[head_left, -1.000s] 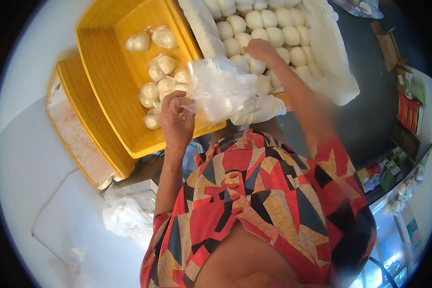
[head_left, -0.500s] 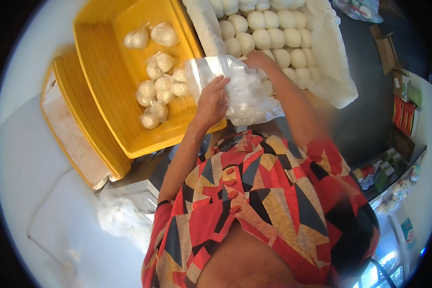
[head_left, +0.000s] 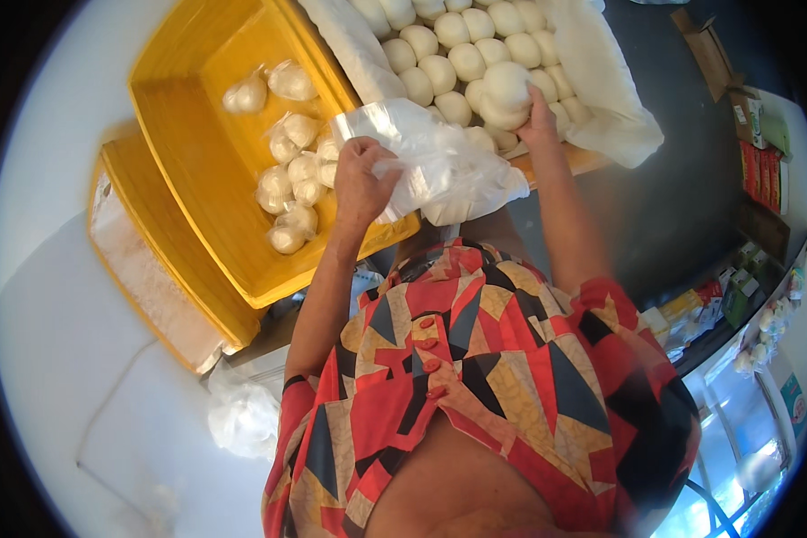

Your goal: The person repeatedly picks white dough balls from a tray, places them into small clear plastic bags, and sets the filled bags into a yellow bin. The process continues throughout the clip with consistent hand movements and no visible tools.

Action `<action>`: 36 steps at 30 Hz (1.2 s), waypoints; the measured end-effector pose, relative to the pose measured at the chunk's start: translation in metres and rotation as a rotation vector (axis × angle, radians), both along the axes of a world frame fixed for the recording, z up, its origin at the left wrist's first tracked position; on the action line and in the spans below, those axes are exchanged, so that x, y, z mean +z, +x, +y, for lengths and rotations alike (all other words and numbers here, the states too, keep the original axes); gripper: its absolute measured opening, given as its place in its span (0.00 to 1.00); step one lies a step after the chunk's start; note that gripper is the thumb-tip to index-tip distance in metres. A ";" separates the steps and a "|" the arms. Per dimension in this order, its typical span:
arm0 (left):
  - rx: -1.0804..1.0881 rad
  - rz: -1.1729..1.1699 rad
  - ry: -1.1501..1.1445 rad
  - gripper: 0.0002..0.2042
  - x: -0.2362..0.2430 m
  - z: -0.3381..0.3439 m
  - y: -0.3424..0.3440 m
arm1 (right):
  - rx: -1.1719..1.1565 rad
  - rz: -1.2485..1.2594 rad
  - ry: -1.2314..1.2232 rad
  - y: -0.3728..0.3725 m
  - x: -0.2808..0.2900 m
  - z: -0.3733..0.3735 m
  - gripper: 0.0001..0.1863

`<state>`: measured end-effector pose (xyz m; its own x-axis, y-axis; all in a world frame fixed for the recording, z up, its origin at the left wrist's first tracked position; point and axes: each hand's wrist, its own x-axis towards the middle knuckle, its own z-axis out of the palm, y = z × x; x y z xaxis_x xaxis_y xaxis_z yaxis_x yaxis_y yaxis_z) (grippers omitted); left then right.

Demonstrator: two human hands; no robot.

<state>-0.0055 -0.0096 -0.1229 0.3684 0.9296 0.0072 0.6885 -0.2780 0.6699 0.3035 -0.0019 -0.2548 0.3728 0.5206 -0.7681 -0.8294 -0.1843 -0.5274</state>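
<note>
My left hand (head_left: 364,182) is closed on the edge of a clear plastic bag (head_left: 408,134), part of a crumpled stack lying between the yellow crate and the bun box. My right hand (head_left: 537,122) grips a pair of joined white steamed buns (head_left: 506,93), lifted above the others. Rows of round white buns (head_left: 465,62) fill a box lined with white cloth (head_left: 625,99). To the left, the yellow crate (head_left: 188,170) holds several bagged buns (head_left: 273,186), grouped toward its right side.
Another yellow crate (head_left: 166,247) stands beneath and left of the first. A white plastic bag (head_left: 244,414) sits at the lower left. Right of the bun box runs a dark surface (head_left: 668,193), with cardboard boxes (head_left: 741,121) and red packages (head_left: 762,172) along its far edge.
My right hand has left the bag stack, moved right and picked up a pair of buns. My left hand has shifted slightly left, still pinching the bag, whose edge is spread wider.
</note>
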 end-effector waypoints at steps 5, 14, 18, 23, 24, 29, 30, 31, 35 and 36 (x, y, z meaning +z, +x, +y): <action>0.204 -0.067 -0.129 0.09 0.016 0.028 -0.005 | 0.303 -0.718 -0.006 0.023 0.021 0.006 0.34; 0.178 -0.115 -0.201 0.08 0.023 0.042 0.005 | 0.763 -0.100 1.044 -0.066 0.142 -0.024 0.27; -0.128 -0.083 0.074 0.08 0.051 0.024 0.003 | 0.927 -0.488 0.837 -0.079 0.113 0.000 0.23; 0.069 -0.403 0.142 0.10 0.049 0.011 -0.002 | 1.065 -0.453 0.871 -0.092 0.123 0.016 0.16; 0.159 -0.530 0.092 0.09 0.042 0.009 0.003 | 1.011 -0.258 0.798 -0.099 0.117 0.016 0.16; 0.571 -0.889 -0.129 0.09 0.000 -0.001 0.021 | 0.700 0.298 0.452 -0.138 0.098 -0.011 0.17; 0.557 -0.869 -0.120 0.09 -0.005 -0.001 0.020 | 0.679 0.374 0.406 -0.140 0.105 -0.013 0.21; 0.565 -0.885 -0.145 0.09 -0.010 -0.001 0.019 | 0.706 0.389 0.407 -0.139 0.108 -0.014 0.21; 0.581 -0.978 -0.263 0.08 -0.013 0.010 0.020 | 0.788 0.433 0.425 -0.130 0.111 -0.012 0.25; 0.590 -1.007 -0.302 0.08 -0.011 0.013 0.020 | 0.805 0.443 0.425 -0.127 0.108 -0.011 0.26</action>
<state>0.0143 0.0035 -0.1340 -0.1595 0.9667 -0.1999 -0.2120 0.1642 0.9634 0.1763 -0.0125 -0.1464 -0.4833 0.7539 -0.4450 -0.6782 -0.6438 -0.3542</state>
